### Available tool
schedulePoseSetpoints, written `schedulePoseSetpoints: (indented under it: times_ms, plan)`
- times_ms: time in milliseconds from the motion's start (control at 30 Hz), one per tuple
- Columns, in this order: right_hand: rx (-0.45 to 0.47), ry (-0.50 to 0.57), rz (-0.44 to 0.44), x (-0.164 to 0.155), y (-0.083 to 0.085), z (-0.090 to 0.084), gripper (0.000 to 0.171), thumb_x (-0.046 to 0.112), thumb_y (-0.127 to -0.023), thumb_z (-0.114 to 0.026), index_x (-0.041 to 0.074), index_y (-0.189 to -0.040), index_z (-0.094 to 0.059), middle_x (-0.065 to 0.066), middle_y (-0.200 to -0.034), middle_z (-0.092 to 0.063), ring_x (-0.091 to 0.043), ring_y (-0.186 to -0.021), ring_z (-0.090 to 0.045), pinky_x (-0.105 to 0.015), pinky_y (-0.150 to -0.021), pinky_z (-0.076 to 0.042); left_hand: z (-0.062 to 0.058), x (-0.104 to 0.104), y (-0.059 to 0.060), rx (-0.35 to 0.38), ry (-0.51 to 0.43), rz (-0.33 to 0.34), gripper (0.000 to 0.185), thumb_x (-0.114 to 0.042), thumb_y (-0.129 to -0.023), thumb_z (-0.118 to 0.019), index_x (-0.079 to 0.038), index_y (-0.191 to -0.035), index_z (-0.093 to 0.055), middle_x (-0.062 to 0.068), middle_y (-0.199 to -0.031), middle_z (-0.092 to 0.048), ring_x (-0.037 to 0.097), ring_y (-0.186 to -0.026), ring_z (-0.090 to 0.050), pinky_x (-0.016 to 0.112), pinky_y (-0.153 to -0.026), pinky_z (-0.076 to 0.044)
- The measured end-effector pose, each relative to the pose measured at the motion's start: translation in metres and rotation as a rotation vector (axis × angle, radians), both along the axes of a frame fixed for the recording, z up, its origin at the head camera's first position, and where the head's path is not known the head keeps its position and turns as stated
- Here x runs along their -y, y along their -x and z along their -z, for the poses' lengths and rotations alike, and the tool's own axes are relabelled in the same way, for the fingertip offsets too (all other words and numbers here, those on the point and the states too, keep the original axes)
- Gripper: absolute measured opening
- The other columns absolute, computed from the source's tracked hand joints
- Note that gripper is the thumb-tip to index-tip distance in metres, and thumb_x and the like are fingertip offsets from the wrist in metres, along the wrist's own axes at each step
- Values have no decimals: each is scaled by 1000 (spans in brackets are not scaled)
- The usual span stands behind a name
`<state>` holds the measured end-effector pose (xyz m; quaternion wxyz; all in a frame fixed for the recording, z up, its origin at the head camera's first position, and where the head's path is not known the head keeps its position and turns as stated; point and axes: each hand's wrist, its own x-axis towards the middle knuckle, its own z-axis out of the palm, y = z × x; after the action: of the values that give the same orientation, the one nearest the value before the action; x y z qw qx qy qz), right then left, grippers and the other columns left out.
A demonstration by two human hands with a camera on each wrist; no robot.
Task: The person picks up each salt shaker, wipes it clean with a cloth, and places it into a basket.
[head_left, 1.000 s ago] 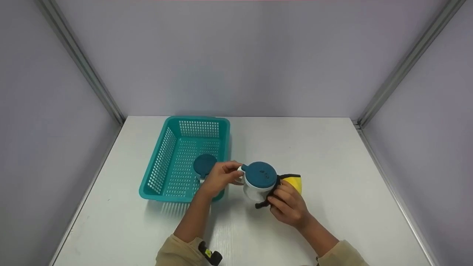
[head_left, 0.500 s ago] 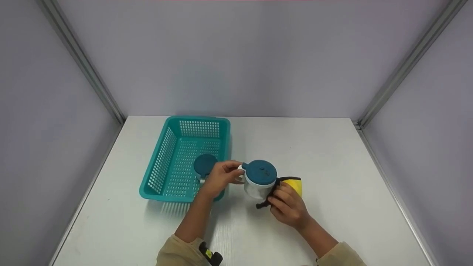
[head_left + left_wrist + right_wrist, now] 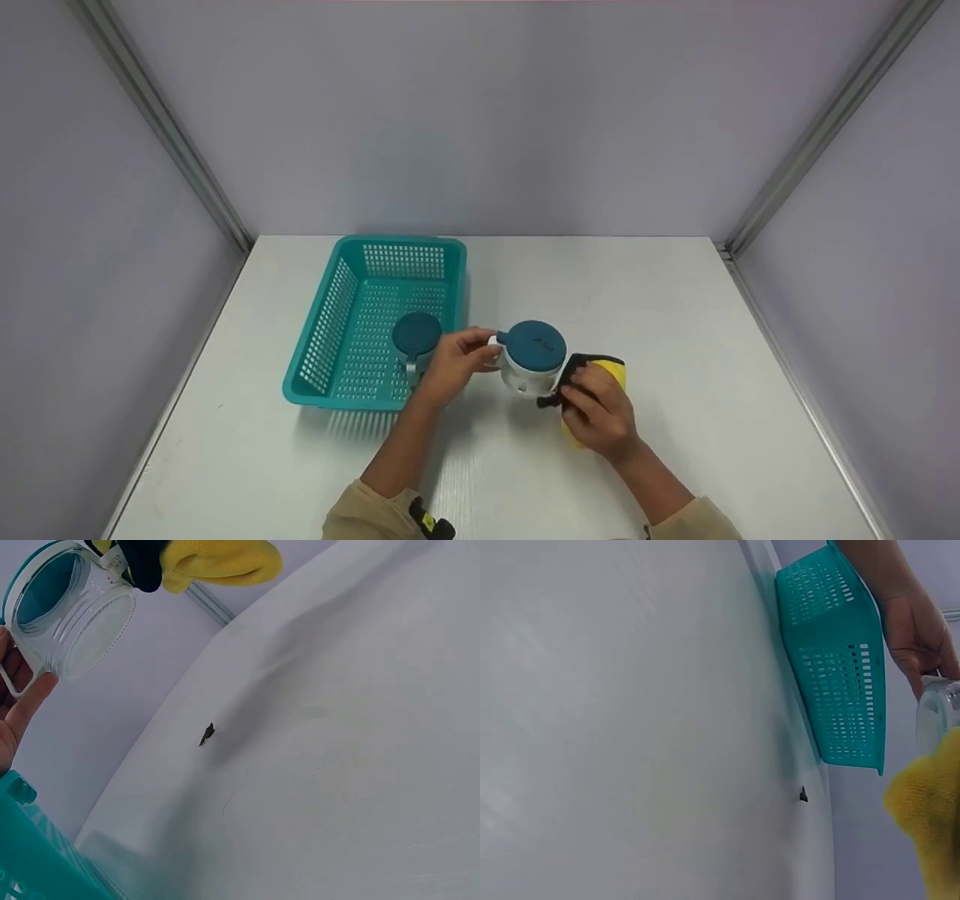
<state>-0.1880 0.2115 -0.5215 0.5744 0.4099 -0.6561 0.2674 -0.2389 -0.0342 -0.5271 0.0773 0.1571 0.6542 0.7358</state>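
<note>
My left hand [image 3: 454, 367] pinches the white handle of a clear jar with a blue lid [image 3: 535, 346], held up over the table just right of the basket. In the left wrist view the see-through jar [image 3: 91, 628] shows its underside, well above the tabletop. My right hand [image 3: 602, 414] grips a yellow cloth with black edging [image 3: 614, 369], its dark end close by the jar's lower right side. From the right wrist, the fuzzy yellow cloth [image 3: 928, 802] covers part of the jar [image 3: 932, 718], and the right fingers are out of sight.
A teal perforated basket [image 3: 300, 352] stands on the left of the white table [image 3: 645, 300]; a second blue-lidded jar [image 3: 417, 334] is inside, near its front right corner. One small dark scrap [image 3: 207, 734] lies on the tabletop. Grey panels enclose the back and sides.
The jar has risen slightly and shifted a little right in my left hand. My right hand has moved slightly right with the cloth, whose folds have changed, showing more yellow below the hand.
</note>
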Motion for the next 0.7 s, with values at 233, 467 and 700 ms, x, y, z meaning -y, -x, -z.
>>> schedulePoseSetpoints:
  times_ms: [233,467,700]
  plan:
    - [13,38,38,-3,0,-15,18,5,-84,-57,-4,-78,-72,-19,-82,-66,-32,-75,-62,-29,-93,-54,2,-6,-3,10,14,-23,22,-11,-94,-66,-5,-114,-72,9,-99,-67,21,-91,-66,41,-80,-59]
    - [164,-62,51,-9,4,-13,22,9,-84,-56,0,-88,-76,-16,-92,-70,-28,-82,-64,-27,-92,-54,6,-14,-7,-12,49,-44,21,-12,-93,-67,-6,-113,-72,7,-98,-65,17,-91,-59,41,-81,-59]
    - [363,-183,115,-14,1,-13,26,11,-81,-60,5,-99,-77,-9,-102,-70,-23,-93,-64,-22,-97,-50,6,-22,-12,-67,147,-112,21,-21,-92,-70,-11,-110,-74,6,-93,-65,17,-90,-59,32,-75,-60]
